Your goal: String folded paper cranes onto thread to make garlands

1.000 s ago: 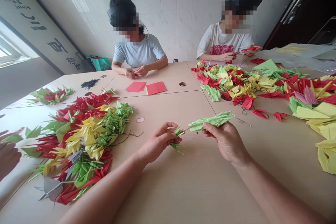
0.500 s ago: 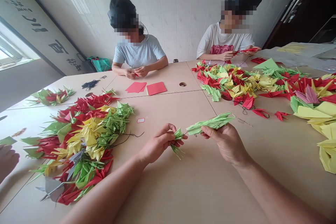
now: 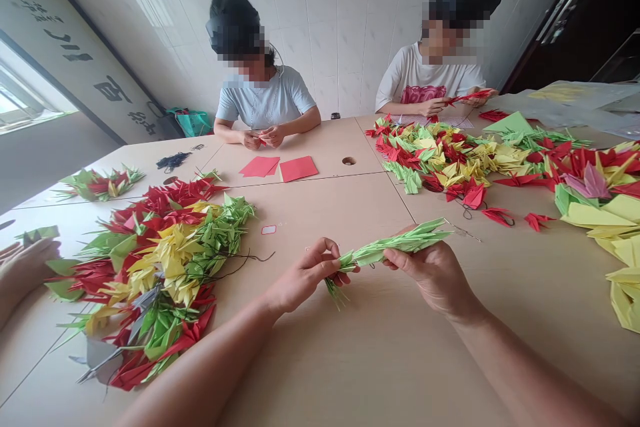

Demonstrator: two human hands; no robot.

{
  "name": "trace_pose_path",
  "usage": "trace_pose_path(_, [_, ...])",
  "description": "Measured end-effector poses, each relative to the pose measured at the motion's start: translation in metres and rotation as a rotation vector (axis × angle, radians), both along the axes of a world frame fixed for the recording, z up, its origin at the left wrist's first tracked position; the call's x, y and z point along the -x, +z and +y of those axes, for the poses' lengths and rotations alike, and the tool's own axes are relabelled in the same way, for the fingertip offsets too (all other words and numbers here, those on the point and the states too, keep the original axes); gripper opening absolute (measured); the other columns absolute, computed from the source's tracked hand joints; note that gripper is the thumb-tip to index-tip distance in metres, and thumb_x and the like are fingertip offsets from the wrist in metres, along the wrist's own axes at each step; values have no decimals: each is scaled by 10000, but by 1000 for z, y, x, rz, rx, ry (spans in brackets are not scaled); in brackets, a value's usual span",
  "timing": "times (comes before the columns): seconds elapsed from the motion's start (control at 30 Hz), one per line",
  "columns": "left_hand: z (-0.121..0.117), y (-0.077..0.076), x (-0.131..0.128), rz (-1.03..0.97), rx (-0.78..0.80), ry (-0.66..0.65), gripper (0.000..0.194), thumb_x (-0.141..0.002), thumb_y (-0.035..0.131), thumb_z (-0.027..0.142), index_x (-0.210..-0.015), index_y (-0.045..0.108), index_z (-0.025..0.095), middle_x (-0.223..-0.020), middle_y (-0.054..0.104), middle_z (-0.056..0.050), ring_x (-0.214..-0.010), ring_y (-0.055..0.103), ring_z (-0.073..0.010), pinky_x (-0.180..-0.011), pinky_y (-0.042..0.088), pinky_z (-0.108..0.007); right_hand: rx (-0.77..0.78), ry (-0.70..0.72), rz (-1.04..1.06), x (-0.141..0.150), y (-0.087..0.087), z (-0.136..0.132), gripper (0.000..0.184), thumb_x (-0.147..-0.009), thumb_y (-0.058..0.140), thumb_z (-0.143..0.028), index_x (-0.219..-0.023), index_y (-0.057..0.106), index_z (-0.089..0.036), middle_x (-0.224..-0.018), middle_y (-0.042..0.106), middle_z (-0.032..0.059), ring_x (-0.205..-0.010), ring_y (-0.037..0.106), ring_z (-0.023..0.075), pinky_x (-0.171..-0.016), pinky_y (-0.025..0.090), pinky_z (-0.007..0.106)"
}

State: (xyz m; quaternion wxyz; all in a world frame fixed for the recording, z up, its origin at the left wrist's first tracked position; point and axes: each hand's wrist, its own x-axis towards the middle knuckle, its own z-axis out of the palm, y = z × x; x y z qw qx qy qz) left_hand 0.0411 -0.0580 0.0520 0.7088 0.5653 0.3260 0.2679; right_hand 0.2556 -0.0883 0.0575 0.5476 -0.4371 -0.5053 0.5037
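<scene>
My left hand [image 3: 320,275] is closed on a bunch of folded green paper cranes [image 3: 336,295], whose thin points hang below the fingers. My right hand [image 3: 425,273] pinches a longer row of flattened green paper cranes [image 3: 405,243] between thumb and fingers, stretched toward the left hand. The two green groups now meet at the left fingertips. Past the right end of the row, a thin needle [image 3: 465,233] sticks out over the table. Most of the thread inside the cranes is hidden.
A pile of red, yellow and green paper cranes [image 3: 170,253] lies left; another pile [image 3: 450,153] lies right. Red paper squares [image 3: 299,169] and black thread [image 3: 173,161] are farther back. Two people sit opposite. Another person's hand [image 3: 25,273] holds green paper at far left.
The row in my right hand has come up against the bunch in my left, closing the gap where thread showed. At far left, the other person's hand has moved farther into view.
</scene>
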Motion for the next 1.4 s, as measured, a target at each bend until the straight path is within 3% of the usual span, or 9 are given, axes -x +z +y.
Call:
trace_pose_path(0.23, [-1,1,0,54,-29,-43,121,-876,452,318,-889,447,198,-818,615,-27,-775,567,-143,-757,396,-295,22,92,-145,3,2,-5,130,-767,650,-291,-724,584,-187,-681,584,-18,-671,541,136,-625,429,253])
trace_pose_path(0.47, [-1,-1,-1,20,-19,-41,172,-888,421,361,-903,458,193,-835,601,-38,-788,564,-152,-772,403,-320,37,132,-134,10,3,-4,126,-792,612,-273,-700,596,-188,-676,600,-19,-677,553,134,-633,438,239])
trace_pose_path(0.63, [-2,-3,-3,2,-60,-108,254,-799,593,333,-953,457,184,-882,576,-40,-799,539,-136,-712,413,-274,50,125,-117,10,2,-4,124,-779,626,-267,-696,583,-185,-669,590,-21,-666,539,129,-620,436,235])
trace_pose_path(0.87, [-6,-4,-6,217,-247,-45,242,-847,496,397,-883,480,158,-780,548,-34,-745,538,-136,-647,446,-272,81,199,-73,16,3,-6,99,-801,598,-277,-785,621,-182,-715,609,-8,-709,552,133,-659,442,242])
trace_pose_path(1.03, [-9,-1,-7,283,-303,-13,238,-846,492,401,-837,462,165,-773,564,-30,-719,542,-128,-610,449,-254,128,219,-40,17,3,-6,172,-798,602,-308,-699,567,-173,-652,588,-6,-648,530,127,-617,433,251])
trace_pose_path(1.4, [-8,-3,-9,281,-235,1,225,-817,542,363,-804,475,148,-779,620,-50,-665,537,-105,-565,414,-221,166,258,57,20,-3,-5,173,-768,643,-298,-759,507,-192,-632,570,-42,-615,528,112,-602,435,250])
